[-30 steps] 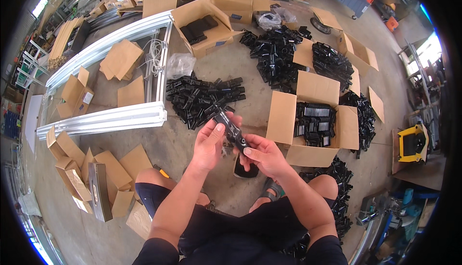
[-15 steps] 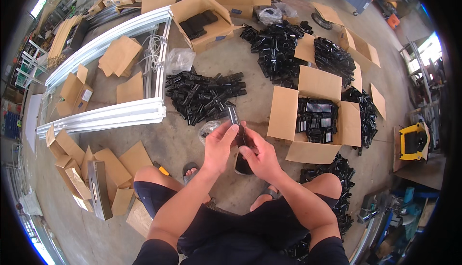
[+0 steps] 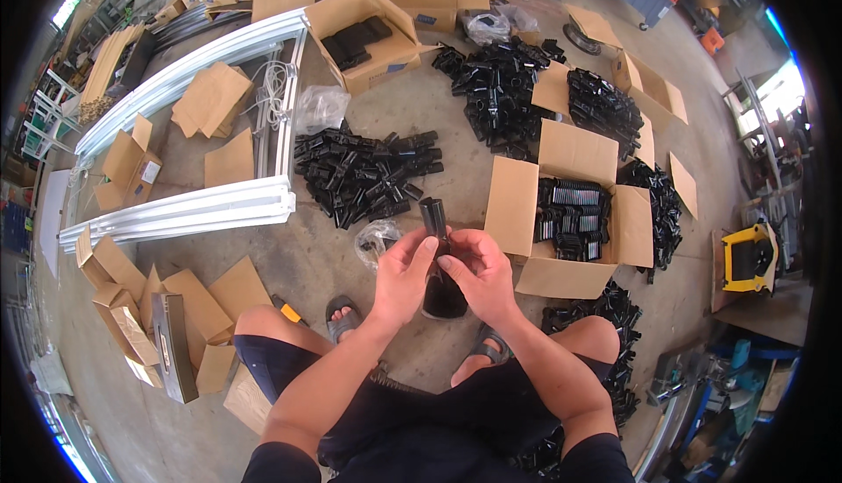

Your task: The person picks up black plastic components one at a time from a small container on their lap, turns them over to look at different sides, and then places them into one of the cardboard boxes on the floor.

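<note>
Leftmost by me, a yellow-and-black tool (image 3: 289, 309) lies on the floor beside my left knee. Next, ahead and left, comes a loose pile of black parts (image 3: 360, 172), with a clear plastic bag (image 3: 377, 239) just nearer me. My left grip (image 3: 404, 276) is closed around one side of a black part (image 3: 431, 214), thumb on top. The part sits between my grips, equally near both, its long axis pointing away from me, far end jutting out. My right grip (image 3: 481, 274) pinches its other side. Right of that, well apart, stands an open carton (image 3: 574, 280).
</note>
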Demonstrator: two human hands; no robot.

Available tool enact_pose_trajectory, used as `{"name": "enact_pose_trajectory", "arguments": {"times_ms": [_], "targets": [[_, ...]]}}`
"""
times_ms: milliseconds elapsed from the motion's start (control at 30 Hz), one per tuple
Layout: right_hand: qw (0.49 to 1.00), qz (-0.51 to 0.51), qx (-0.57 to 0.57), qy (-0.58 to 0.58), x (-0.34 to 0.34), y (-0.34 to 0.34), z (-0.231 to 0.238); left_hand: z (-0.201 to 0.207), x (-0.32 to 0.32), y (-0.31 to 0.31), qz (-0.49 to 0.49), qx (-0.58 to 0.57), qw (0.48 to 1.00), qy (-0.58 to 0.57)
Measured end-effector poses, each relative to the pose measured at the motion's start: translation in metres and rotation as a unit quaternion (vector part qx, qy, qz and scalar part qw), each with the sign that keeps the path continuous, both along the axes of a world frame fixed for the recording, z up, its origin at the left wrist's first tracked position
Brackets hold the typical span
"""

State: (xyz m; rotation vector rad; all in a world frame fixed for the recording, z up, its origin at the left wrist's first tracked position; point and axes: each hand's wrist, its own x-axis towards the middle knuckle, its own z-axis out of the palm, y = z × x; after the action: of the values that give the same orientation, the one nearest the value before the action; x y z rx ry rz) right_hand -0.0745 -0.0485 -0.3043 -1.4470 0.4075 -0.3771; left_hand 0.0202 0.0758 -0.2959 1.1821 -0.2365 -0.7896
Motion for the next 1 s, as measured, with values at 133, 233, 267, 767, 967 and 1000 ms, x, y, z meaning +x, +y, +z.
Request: {"name": "enact_pose_trajectory", "arguments": {"times_ms": [133, 233, 267, 767, 967, 1000], "targets": [[0.998, -0.033, -0.043, -0.023, 0.001, 0.005, 0.000, -0.003, -0.001, 0.002, 0.011, 0.005, 1.000, -0.015], [0.996, -0.043, -0.070, -0.024, 0.000, -0.001, 0.001, -0.003, -0.002, 0.001, 0.007, 0.006, 1.000, -0.008], [0.996, -0.036, -0.076, -0.032, 0.000, -0.002, 0.000, -0.002, -0.002, 0.001, 0.005, 0.004, 1.000, -0.004], [0.998, -0.010, -0.044, -0.035, -0.004, 0.001, 0.007, 0.008, 0.002, 0.000, -0.002, -0.064, 0.996, 0.066], [0.999, 0.005, -0.040, -0.032, -0.007, 0.001, 0.007, 0.014, 0.009, 0.003, -0.028, -0.057, 0.993, 0.104], [0.999, 0.006, -0.031, -0.031, -0.007, 0.001, 0.006, 0.014, 0.009, 0.003, -0.024, -0.053, 0.993, 0.101]]}}
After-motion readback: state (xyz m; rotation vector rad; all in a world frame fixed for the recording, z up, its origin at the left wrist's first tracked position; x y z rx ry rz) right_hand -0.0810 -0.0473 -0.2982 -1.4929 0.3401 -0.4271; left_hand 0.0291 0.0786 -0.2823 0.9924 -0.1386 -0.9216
